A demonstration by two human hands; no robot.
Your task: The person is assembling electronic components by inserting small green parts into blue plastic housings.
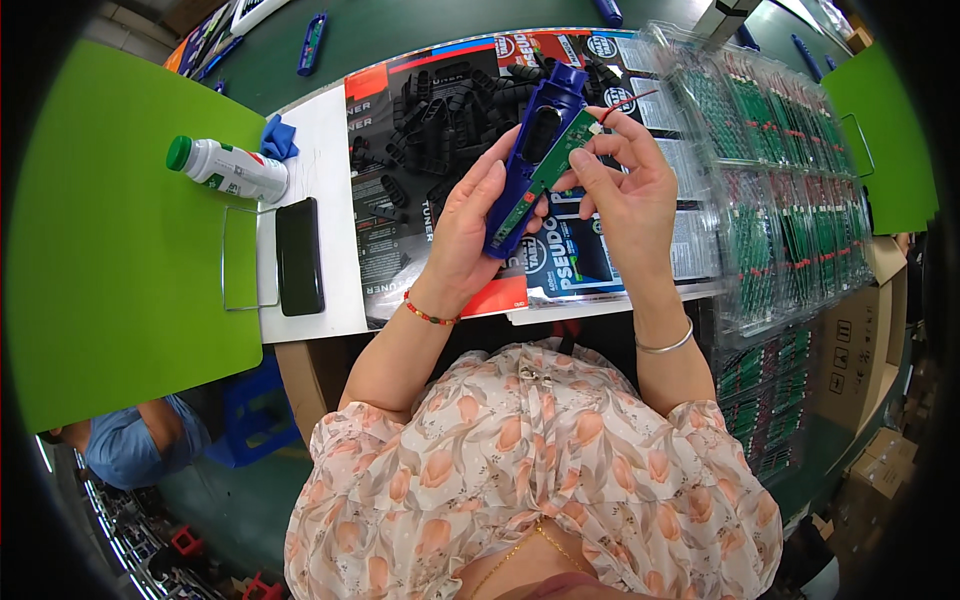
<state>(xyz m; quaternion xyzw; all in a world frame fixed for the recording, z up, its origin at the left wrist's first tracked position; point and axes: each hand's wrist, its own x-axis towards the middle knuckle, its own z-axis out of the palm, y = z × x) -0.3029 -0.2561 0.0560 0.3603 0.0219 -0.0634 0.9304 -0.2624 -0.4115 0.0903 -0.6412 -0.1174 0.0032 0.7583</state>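
Observation:
My left hand (pixel 466 223) is wrapped round a blue plastic housing (pixel 510 205), a long tool-like shell with an oval opening near its upper end. Against the shell's right side lies a narrow green circuit board (pixel 570 145), tilted along it. My right hand (pixel 630 190) pinches the board's upper part between thumb and fingers. A thin red wire (pixel 630 101) sticks out from a white connector at the board's top. Whether the board sits fully inside the shell, I cannot tell. Beyond the hands lies a pile of black curved plastic parts (pixel 440 115).
Clear plastic trays (pixel 715 165) on the right hold rows of green boards. A phone (pixel 299 256) and a white bottle with green cap (pixel 228 168) are at left. Green panels (pixel 110 240) flank the table. More blue housings (pixel 312 44) lie at the back. Another person (pixel 145 440) sits lower left.

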